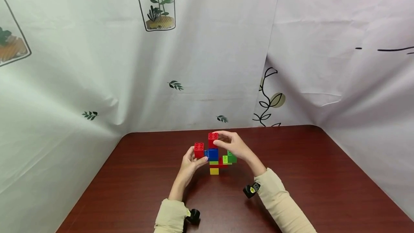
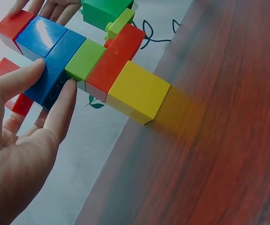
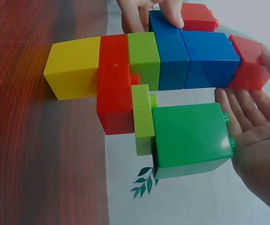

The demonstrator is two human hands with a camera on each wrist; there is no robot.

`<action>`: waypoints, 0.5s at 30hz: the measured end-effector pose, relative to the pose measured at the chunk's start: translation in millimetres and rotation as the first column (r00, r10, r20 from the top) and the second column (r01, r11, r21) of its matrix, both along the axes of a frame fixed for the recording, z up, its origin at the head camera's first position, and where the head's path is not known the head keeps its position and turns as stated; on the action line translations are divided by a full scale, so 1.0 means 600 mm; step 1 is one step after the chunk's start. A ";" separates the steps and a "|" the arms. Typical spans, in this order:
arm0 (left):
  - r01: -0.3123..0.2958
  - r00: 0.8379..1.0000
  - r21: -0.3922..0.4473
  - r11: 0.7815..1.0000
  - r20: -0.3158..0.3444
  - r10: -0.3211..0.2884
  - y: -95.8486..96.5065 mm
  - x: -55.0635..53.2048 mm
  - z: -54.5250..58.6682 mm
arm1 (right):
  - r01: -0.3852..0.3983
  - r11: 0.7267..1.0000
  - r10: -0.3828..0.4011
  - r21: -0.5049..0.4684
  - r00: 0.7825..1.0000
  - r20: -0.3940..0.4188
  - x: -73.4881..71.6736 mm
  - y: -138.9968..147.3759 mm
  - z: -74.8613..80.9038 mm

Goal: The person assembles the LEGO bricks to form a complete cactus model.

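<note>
A tower of toy building bricks stands on the table, its yellow brick (image 2: 138, 91) at the bottom. Above that come a long red brick (image 2: 116, 63), a lime brick (image 3: 144, 61), a long blue brick (image 2: 60, 68) and a shorter blue brick (image 3: 210, 58). My right hand (image 1: 237, 146) pinches the red brick on top (image 1: 212, 141) between thumb and fingers. With thumb and fingers, my left hand (image 1: 189, 166) grips the long blue brick, beside another red brick (image 1: 198, 150) on its left end. A green brick (image 3: 191, 138) sits on a thin lime brick (image 3: 142, 119) at the right.
The dark red-brown wooden table (image 1: 145, 182) has rounded far corners. Behind it hangs a pale cloth (image 1: 210, 53) printed with plants. A small black device (image 1: 193, 217) is on the left wrist, and another black device (image 1: 250, 190) on the right.
</note>
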State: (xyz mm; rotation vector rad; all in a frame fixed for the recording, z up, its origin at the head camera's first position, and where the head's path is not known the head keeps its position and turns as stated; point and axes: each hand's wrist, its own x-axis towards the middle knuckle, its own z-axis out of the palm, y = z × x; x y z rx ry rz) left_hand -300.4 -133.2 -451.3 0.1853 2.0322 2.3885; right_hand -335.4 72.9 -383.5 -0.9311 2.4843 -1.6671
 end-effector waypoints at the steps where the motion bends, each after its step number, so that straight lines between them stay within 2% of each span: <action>1: -0.001 1.000 -0.002 1.000 0.001 0.001 -0.001 -0.001 -0.001 | 0.002 1.000 -0.002 0.002 1.000 0.000 0.000 0.000 0.000; 8: -0.007 1.000 -0.034 0.999 -0.017 0.007 -0.004 -0.002 -0.003 | -0.024 1.000 0.025 0.020 0.999 -0.021 -0.003 -0.004 0.004; 15: 0.010 1.000 -0.018 1.000 -0.030 -0.010 -0.002 0.000 -0.005 | -0.036 0.999 0.037 0.037 0.998 -0.040 -0.002 0.001 0.003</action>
